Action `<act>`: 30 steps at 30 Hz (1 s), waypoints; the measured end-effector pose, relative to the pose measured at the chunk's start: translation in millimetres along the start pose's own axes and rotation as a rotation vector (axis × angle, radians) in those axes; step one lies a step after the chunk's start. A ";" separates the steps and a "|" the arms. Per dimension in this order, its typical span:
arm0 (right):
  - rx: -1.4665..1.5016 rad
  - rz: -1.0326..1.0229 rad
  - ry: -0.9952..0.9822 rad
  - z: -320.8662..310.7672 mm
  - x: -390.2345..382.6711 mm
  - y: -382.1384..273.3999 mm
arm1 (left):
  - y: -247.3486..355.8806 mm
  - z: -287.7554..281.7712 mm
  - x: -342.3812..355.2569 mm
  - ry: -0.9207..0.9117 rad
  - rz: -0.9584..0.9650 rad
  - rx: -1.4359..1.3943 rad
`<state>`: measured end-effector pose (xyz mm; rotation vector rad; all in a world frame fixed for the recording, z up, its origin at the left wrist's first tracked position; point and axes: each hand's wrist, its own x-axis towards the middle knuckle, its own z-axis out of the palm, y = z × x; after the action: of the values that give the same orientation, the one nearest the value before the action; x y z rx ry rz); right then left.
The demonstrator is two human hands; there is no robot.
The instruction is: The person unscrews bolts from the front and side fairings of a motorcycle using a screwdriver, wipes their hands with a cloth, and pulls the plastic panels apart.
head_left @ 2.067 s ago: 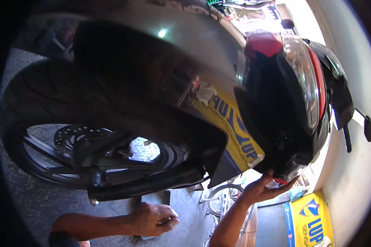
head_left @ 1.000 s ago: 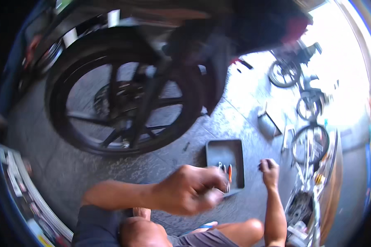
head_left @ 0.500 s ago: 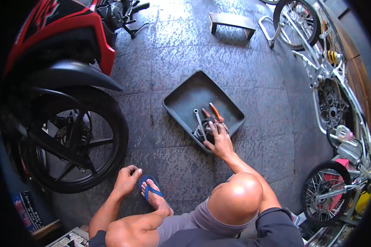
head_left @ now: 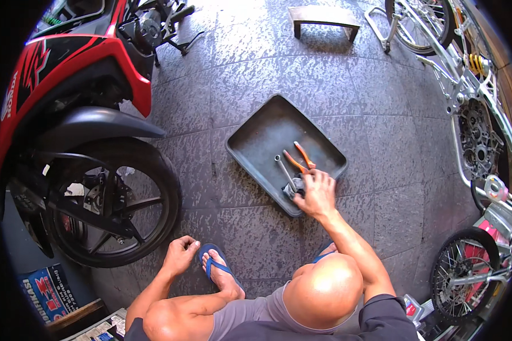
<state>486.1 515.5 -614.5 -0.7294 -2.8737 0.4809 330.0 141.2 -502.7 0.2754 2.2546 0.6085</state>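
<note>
My right hand [head_left: 318, 193] reaches down into the near corner of a black tray [head_left: 250, 167] on the floor. Its fingers bend downward, the thumb spread apart from them, and I see nothing held. Under and beside it lie orange-handled pliers [head_left: 303, 154], a ring-ended wrench [head_left: 284, 172] and a small grey metal part [head_left: 290, 190], partly covered by the hand. My left hand [head_left: 181, 254] hovers beside my left foot, near the motorcycle wheel [head_left: 168, 227]. Its fingers are curled with the thumb against them. Whatever they may hold is hidden.
A red and black motorcycle [head_left: 125, 68] stands close on my left. Along the right are a bare silver motorcycle frame [head_left: 446, 108] and a spoked wheel [head_left: 466, 273]. A low bench [head_left: 327, 17] stands at the far side. My blue sandal [head_left: 216, 261] is near the left hand.
My right hand has shifted slightly right, and more of the pliers shows. The dark thing under its fingers is no longer visible. My left hand stays curled, and the whole view has shifted slightly.
</note>
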 end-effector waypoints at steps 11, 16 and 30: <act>0.096 0.118 -0.141 51.9 43.2 -7.1 | 42.7 -14.5 25.4 0.004 0.138 0.184; 0.562 0.307 0.035 27.2 46.3 8.4 | 15.8 -8.6 22.1 -0.041 0.216 0.228; 0.306 0.456 0.056 73.4 51.3 25.1 | 84.7 21.9 65.7 -0.185 0.320 0.287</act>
<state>437.0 541.2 -689.2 -1.3113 -2.4865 0.9102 302.0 246.4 -514.1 0.8143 2.1284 0.3990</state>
